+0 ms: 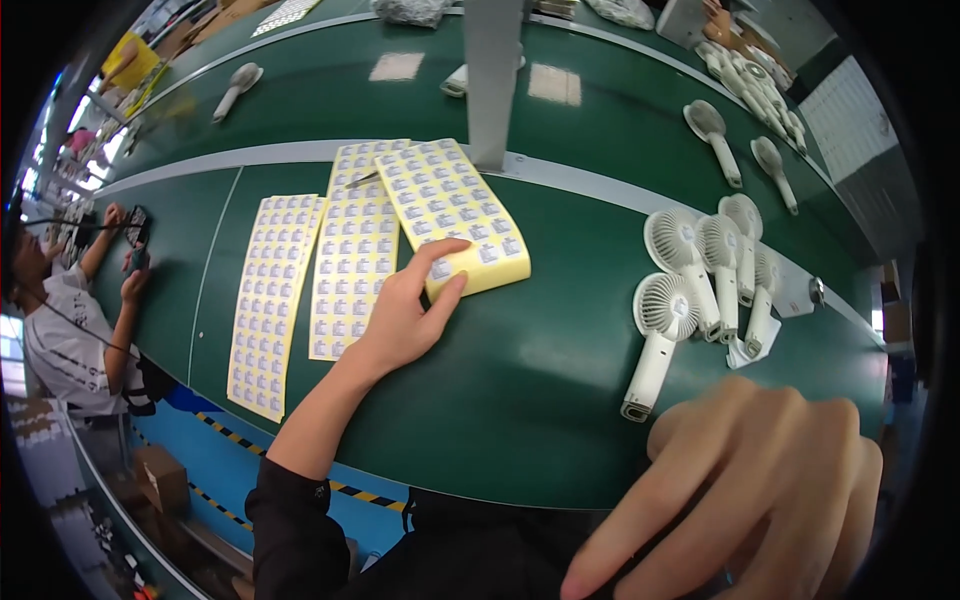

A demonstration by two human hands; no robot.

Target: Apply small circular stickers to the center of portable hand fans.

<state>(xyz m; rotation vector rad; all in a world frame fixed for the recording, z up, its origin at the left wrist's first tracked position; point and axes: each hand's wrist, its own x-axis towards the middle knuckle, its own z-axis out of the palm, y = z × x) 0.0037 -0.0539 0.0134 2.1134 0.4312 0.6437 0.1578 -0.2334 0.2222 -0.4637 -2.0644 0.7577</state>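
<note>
My left hand (405, 315) pinches the near edge of a yellow-backed label sheet (445, 190), thumb below and fingers on top, and the edge curls up there. That sheet overlaps a second label sheet (355, 260) to its left. A further stack of label sheets (270, 305) lies beside them. A thin grey pointed object (362, 180) pokes out from under the held sheet; its kind is hidden. Close to the camera at the lower right, my right hand (760, 490) is raised, fingers bent and apart, with nothing seen in them. Some fingertips are cut off by the frame.
Several white handheld fans (665, 310) lie grouped on the green table (470, 400) at the right. More fans (712, 135) rest beyond the metal rail (590, 185). A grey post (493, 80) rises at the middle. At the far left another person (75, 320) works at the table.
</note>
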